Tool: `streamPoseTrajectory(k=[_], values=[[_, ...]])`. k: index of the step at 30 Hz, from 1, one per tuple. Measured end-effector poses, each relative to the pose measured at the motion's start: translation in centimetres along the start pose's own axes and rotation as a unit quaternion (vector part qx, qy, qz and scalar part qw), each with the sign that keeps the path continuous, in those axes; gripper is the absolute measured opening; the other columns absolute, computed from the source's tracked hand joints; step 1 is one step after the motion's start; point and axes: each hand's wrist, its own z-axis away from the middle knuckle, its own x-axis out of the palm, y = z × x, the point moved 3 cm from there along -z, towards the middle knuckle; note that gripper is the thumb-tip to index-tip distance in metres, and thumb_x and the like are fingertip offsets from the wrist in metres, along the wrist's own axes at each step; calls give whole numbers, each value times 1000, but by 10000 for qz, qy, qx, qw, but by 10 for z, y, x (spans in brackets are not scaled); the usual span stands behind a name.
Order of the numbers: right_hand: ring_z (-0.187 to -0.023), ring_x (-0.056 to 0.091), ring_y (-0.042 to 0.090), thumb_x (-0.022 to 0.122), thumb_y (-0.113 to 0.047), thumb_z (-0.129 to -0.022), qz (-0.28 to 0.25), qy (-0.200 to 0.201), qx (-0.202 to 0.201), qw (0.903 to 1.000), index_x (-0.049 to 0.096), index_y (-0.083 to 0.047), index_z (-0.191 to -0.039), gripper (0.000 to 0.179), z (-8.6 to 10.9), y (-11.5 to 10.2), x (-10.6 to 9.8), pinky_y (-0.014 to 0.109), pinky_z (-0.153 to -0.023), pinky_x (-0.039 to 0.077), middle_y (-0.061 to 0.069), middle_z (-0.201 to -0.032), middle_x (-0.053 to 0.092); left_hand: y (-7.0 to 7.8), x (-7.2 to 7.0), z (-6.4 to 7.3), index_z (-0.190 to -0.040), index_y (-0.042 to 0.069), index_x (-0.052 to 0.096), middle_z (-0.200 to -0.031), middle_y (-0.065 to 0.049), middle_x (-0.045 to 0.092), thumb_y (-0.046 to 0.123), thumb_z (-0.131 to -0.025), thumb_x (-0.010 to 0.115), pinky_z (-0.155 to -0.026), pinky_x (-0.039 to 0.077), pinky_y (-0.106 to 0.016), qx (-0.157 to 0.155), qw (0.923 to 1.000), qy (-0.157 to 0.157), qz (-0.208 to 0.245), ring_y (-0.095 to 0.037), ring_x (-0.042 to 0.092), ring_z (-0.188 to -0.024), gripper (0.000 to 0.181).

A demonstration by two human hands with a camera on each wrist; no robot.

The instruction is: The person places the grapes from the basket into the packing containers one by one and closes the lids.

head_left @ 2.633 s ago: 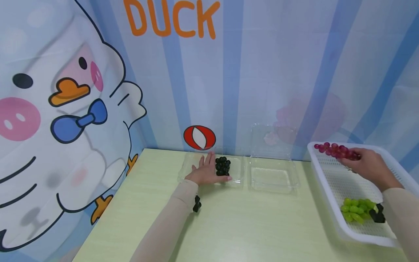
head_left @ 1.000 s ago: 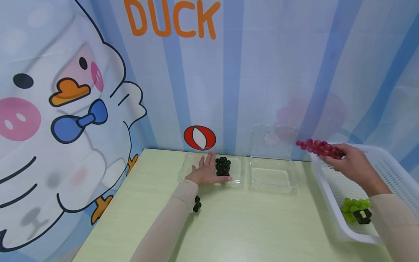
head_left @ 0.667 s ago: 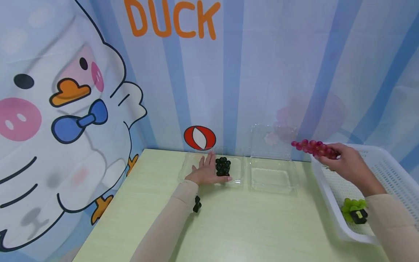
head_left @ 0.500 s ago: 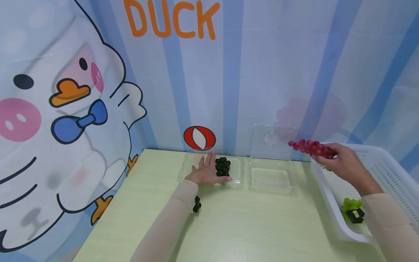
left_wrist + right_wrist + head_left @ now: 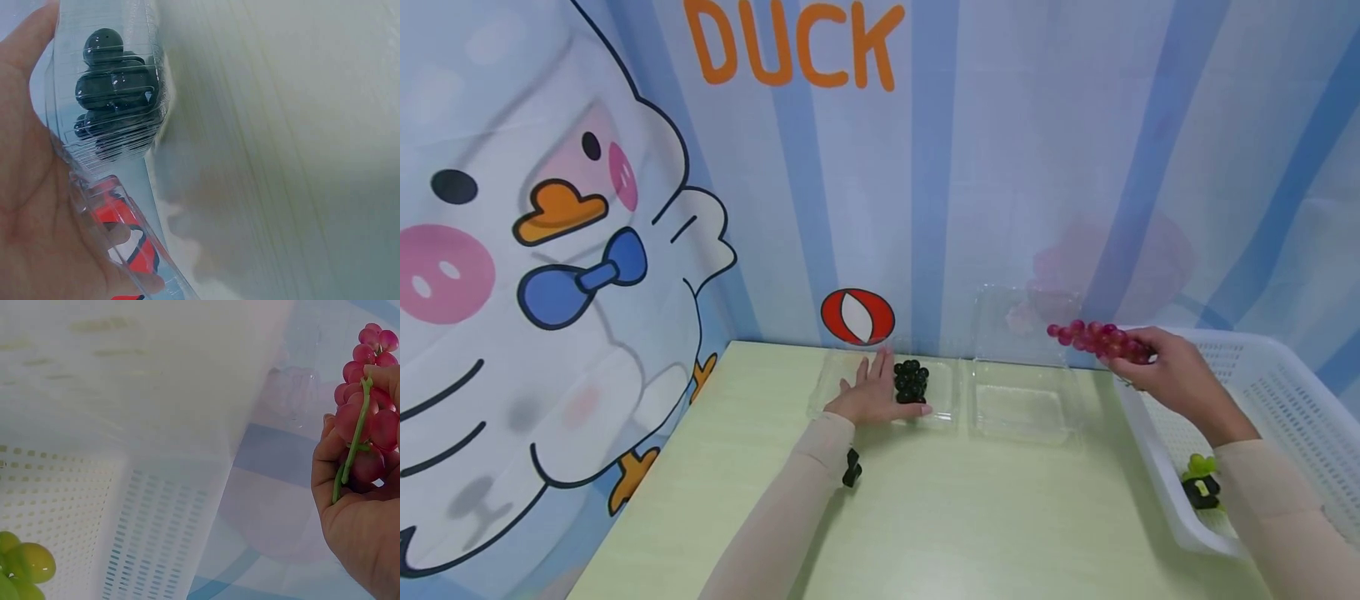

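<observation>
My right hand [image 5: 1183, 383] grips a bunch of red grapes [image 5: 1093, 337] by its thick end, raised over the left rim of the white basket. In the right wrist view, a green stem [image 5: 356, 428] runs along the bunch of red grapes [image 5: 375, 419] beside my curled fingers. My left hand [image 5: 867, 400], fingers spread, rests on an open clear plastic clamshell box [image 5: 946, 400]. Inside that box sits a bunch of dark grapes [image 5: 912, 382]. The left wrist view shows my left palm [image 5: 34, 206] along the box's hinge side, the dark grapes [image 5: 115, 87] behind its ribbed wall.
A second open clamshell box [image 5: 1022, 408] stands to the right, its lid [image 5: 1000, 321] upright against the printed backdrop. The perforated white basket [image 5: 1150, 454] occupies the table's right side. Green grapes [image 5: 1199, 465] lie in it, partly hidden by the right wrist's black mount [image 5: 1201, 492].
My right hand has carried the red grapes leftward from above the basket's inside to its left rim, toward the second box. The left hand has stayed in place.
</observation>
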Motion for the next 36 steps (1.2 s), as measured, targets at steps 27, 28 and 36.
streamPoseTrajectory(k=[27, 28, 36], values=[[-90, 57, 31, 69, -32, -97, -46, -247, 162, 9996, 61, 4, -125, 46, -9, -26, -1, 27, -64, 53, 20, -108, 64, 0, 1, -3, -164, 11, -5, -172, -7, -7, 87, -78, 54, -114, 12, -77, -26, 10000, 8, -34, -40, -2, -157, 129], [-90, 57, 31, 69, -32, -97, -45, -247, 163, 9996, 61, 4, -124, 45, -10, -27, -1, 28, -63, 53, 20, -107, 64, 0, 1, -2, -164, 11, -5, -172, -7, -7, 87, -78, 54, -114, 12, -77, -30, 10000, 6, -43, -40, -2, -157, 129], [-88, 55, 29, 70, -30, -97, -63, -257, 60, 9996, 65, 2, -116, 37, -15, -35, 2, 28, -64, 52, 17, -104, 62, 0, 2, -3, -164, 12, -6, -171, -5, -10, 88, -78, 54, -114, 10, -77, -40, 10000, -32, -45, -39, -4, -157, 130]])
